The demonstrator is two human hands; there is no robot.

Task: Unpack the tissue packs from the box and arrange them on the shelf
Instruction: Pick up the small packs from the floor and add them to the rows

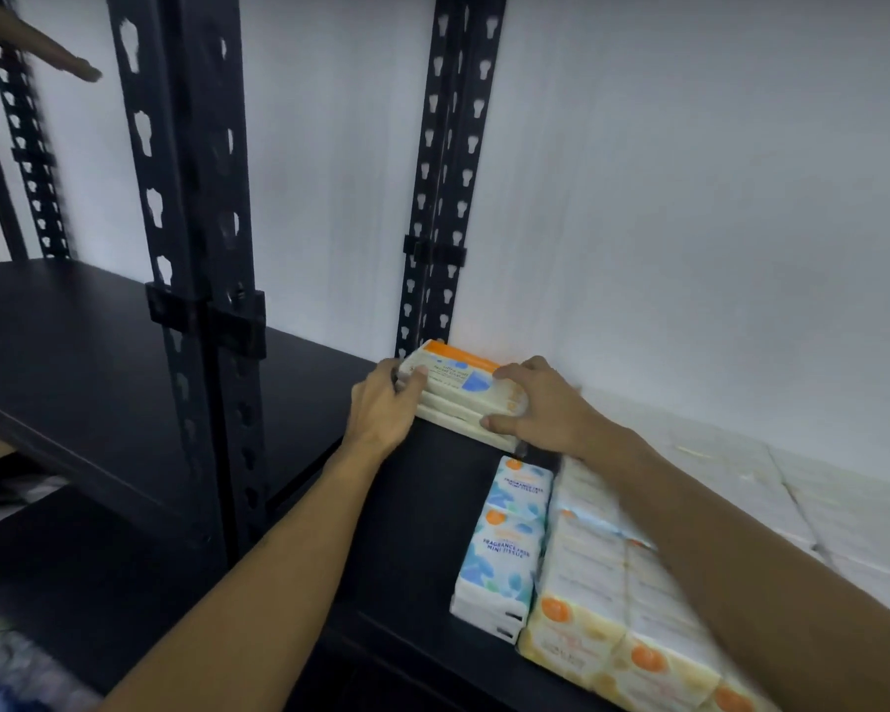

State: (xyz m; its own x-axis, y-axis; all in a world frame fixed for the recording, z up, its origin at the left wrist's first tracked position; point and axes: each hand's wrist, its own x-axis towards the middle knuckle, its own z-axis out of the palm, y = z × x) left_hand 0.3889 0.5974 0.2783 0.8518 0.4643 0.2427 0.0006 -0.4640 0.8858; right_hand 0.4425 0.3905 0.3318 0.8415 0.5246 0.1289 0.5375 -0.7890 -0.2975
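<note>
The black metal shelf (412,511) has bare board left of the packs. Left hand (381,408) and right hand (540,403) clamp a stack of white-and-orange tissue packs (458,390) at the back edge against the white wall (689,197), fingers curled round its ends.

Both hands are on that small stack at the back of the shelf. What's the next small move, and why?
Probably nudge the stack of tissue packs back until it is square with the wall, then let go. The left hand and right hand grip its two ends, it rests on the shelf beside the rear post, and its front edge runs skewed to the blue packs in front.
</note>
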